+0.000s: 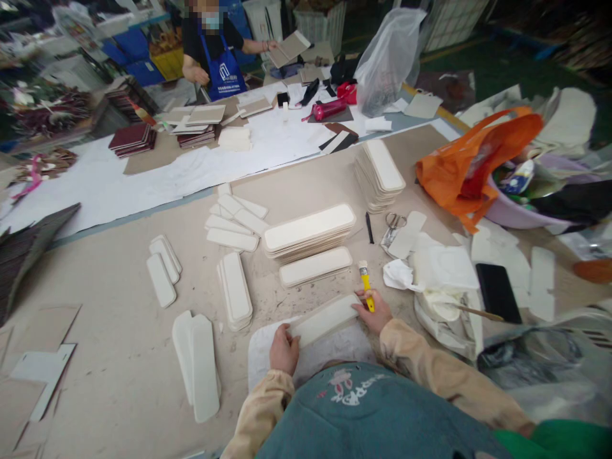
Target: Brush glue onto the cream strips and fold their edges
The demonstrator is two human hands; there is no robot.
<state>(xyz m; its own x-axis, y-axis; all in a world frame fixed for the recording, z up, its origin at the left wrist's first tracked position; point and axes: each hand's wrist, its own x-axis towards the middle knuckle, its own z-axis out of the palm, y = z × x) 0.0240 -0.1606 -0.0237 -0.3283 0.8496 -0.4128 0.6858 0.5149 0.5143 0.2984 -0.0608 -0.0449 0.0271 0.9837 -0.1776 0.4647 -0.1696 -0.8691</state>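
Observation:
A long pale strip with rounded corners slants over a white sheet right in front of me. My left hand is closed on its left end, thumb along the edge. At the strip's right end, the fingers of my right hand pinch the corner. That same hand also keeps hold of a yellow-handled paintbrush, its bristles pointing away from me. Just beyond lie a short pile of like strips and a taller stack.
More pale pieces lie to the left. On the right are scissors, a black phone, an open white bag with a stick, and an orange bag by a purple basin. Across the table stands a person in a blue apron.

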